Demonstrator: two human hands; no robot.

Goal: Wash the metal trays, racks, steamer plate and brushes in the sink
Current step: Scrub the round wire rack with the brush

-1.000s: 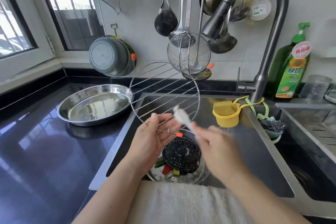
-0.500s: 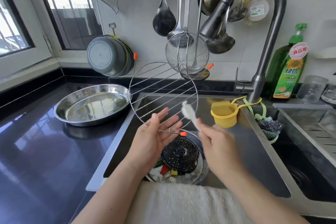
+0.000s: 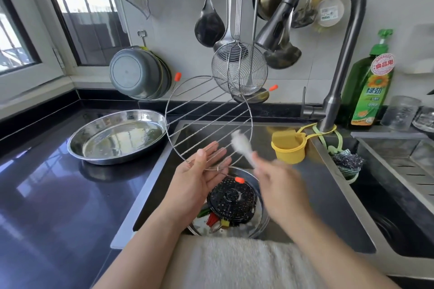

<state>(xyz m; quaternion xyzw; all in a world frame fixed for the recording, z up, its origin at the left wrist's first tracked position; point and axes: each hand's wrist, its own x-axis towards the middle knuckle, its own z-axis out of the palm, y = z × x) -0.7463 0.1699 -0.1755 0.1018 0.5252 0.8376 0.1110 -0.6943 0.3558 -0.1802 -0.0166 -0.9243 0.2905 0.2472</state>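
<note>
Countertop (image 3: 47, 195), black and glossy, is carrying a round metal tray (image 3: 117, 136) at far left; a film of water is lying in its base. Grey basin (image 3: 138, 73) is leaning against the wall behind it. Round wire rack (image 3: 209, 122), with orange-tipped legs, is standing nearly upright over the sink (image 3: 317, 195), its lower rim resting in the left hand (image 3: 199, 176), whose fingers are lying spread and almost straight behind the wires. Shallow metal dish (image 3: 263, 218) is sitting on the sink floor beneath, holding a black perforated steamer plate (image 3: 231, 202) and, tucked under that plate's near edge, red, green and yellow brush handles (image 3: 213, 219). Right hand (image 3: 281, 185), motion-blurred, is gripping a small white brush (image 3: 242, 145) whose head is meeting the rack's wires. Yellow cup (image 3: 288, 148) is hanging from the tap (image 3: 333, 91), contents not visible. Green detergent bottle (image 3: 368, 87) is standing at far right. White towel (image 3: 234, 263) is lying over the sink's near edge.
</note>
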